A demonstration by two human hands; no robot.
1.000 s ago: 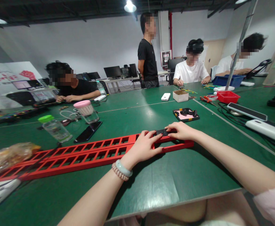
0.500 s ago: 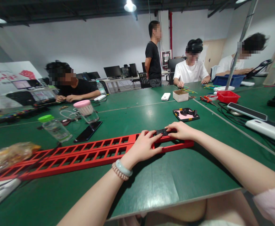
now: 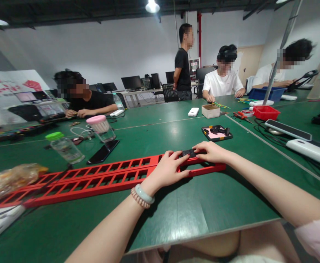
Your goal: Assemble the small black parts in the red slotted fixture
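A long red slotted frame (image 3: 109,179) lies across the green table in front of me. Near its right end sits a small black part (image 3: 188,152), partly covered by my fingers. My left hand (image 3: 168,168) straddles the frame, its thumb at the near edge and its fingertips on the black part. With bent fingers, my right hand (image 3: 209,150) grips the black part from the right. How the part is seated in the frame is hidden under the fingers. A shallow black tray (image 3: 217,138) holding small black pieces stands just beyond my hands.
A black phone (image 3: 103,151), a pink-lidded jar (image 3: 101,128) and a green-capped bottle (image 3: 65,148) stand behind the frame. A plastic bag (image 3: 14,180) covers its left end. A red bin (image 3: 266,112), white box (image 3: 210,111) and cables lie to the right. Several people are around the table.
The view has shifted very slightly. Both of my hands stay in place on the frame and black part. The standing person in the background has moved a little to the right.
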